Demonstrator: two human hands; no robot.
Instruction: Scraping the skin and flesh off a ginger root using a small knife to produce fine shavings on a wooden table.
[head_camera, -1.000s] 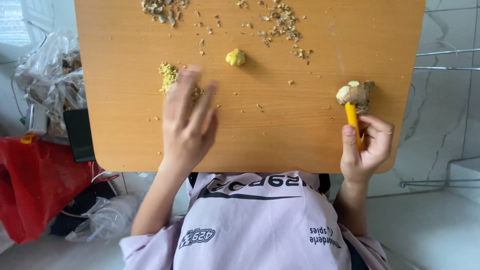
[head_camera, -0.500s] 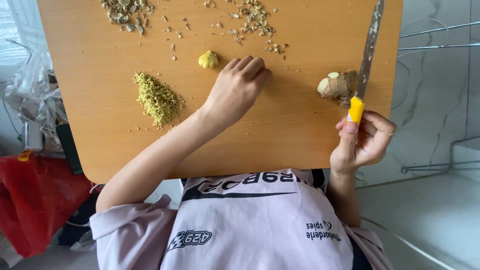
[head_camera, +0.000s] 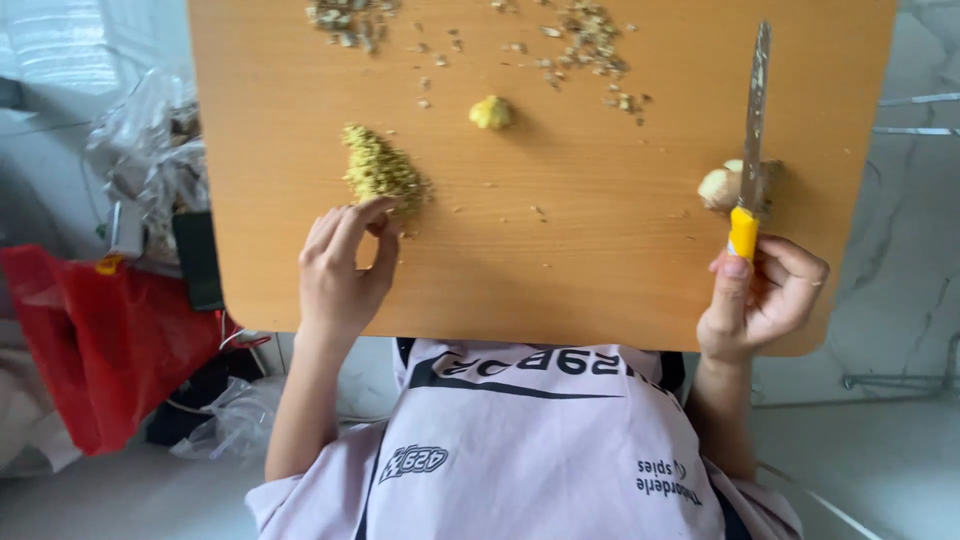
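A person is sitting at a wooden table (head_camera: 600, 260), seen from a camera on their head looking down. Their left hand (head_camera: 342, 270) is resting palm-down on the table with the fingers loosely curled and holding nothing, the fingertips touching the near edge of a small heap of finely chopped yellow-green ginger (head_camera: 380, 170). Their right hand (head_camera: 765, 298) is gripping the yellow handle of a knife (head_camera: 750, 140), with the blade pointing away from the body (it is lying across a knobbly ginger root (head_camera: 722, 185)). A small peeled ginger piece (head_camera: 490, 112) is sitting well apart from both hands, and scattered peelings (head_camera: 585, 35) are lying along the far edge. A red bag (head_camera: 100, 340) is hanging at the left.
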